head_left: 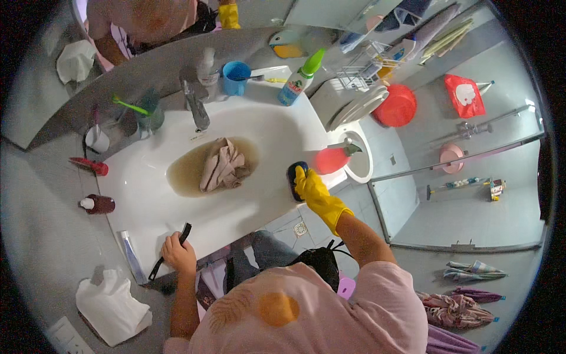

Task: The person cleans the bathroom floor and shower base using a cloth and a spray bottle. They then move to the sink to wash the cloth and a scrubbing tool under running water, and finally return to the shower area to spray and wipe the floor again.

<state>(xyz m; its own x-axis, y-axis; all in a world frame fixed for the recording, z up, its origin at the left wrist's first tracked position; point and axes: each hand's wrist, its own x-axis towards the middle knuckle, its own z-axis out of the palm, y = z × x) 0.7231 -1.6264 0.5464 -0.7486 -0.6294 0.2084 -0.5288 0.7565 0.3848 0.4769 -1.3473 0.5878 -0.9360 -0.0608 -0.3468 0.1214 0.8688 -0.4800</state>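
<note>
My right hand wears a yellow rubber glove. Its fingers close over a dark blue, block-shaped scrubber or brush at the right rim of the white sink. My bare left hand is by the sink's front left rim, closed around the middle of a slim black brush, whose two ends stick out past the fingers. In the basin, a crumpled beige-pink cloth lies half sunk in murky brown water. Just right of the gloved hand stands a red spray bottle.
A metal faucet rises behind the basin, near a blue cup and a green-capped bottle. On the left ledge are a brown bottle, a toothpaste-like tube and white tissues. A toilet stands at right.
</note>
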